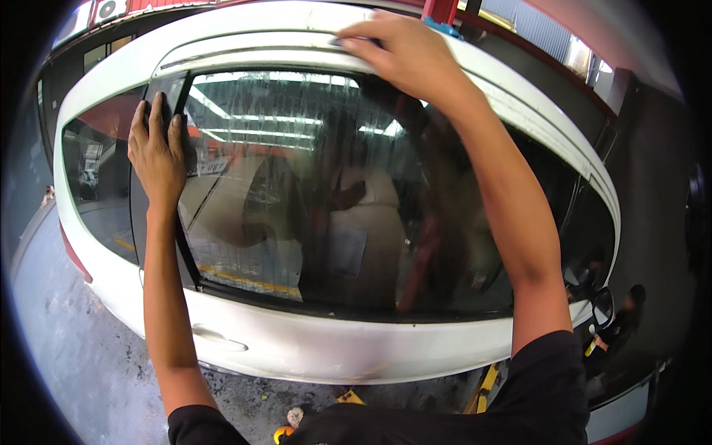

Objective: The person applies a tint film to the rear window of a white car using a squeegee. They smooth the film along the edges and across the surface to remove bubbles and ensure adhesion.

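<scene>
A white car (415, 348) stands side-on before me, and its door window (297, 185) carries streaky, wet-looking marks and reflections. My left hand (157, 159) lies with fingers apart on the dark door pillar (172, 90) at the window's left edge, holding nothing. Higher and to the right, my right hand (408, 55) is at the roof edge (274, 37) above the window. Its fingers are closed on a small dark thing (371, 42), mostly hidden by the hand, whose kind I cannot make out.
A door handle (219, 339) sits low on the left, and a side mirror (602, 305) juts out at the right. Another person (630, 319) in dark clothing is beyond it. Yellow metal parts (486, 389) and an orange object (283, 433) are on the stained floor. A red post (441, 10) rises behind the car.
</scene>
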Action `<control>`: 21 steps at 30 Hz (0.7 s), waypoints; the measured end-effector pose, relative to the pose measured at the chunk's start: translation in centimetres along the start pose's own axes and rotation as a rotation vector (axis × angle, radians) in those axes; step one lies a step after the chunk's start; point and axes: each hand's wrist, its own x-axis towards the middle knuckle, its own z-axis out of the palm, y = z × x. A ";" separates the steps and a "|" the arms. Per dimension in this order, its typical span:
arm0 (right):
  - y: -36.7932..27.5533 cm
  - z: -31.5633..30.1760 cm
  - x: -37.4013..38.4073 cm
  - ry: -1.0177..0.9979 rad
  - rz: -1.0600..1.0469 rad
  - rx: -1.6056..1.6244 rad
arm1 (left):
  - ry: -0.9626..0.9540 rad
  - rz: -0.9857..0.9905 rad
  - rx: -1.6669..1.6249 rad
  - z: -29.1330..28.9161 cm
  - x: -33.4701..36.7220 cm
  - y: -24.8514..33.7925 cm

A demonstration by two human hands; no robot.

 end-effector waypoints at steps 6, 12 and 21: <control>0.7 -4.8 -3.9 -0.128 0.137 -0.204 | 0.012 -0.017 0.009 0.2 0.1 -0.1; -1.1 -4.4 -2.6 -0.157 0.012 -0.291 | 0.017 0.000 0.004 -0.2 -0.3 -0.6; 0.4 -1.0 -0.9 -0.041 0.027 -0.168 | 0.055 -0.007 -0.032 0.3 0.1 0.2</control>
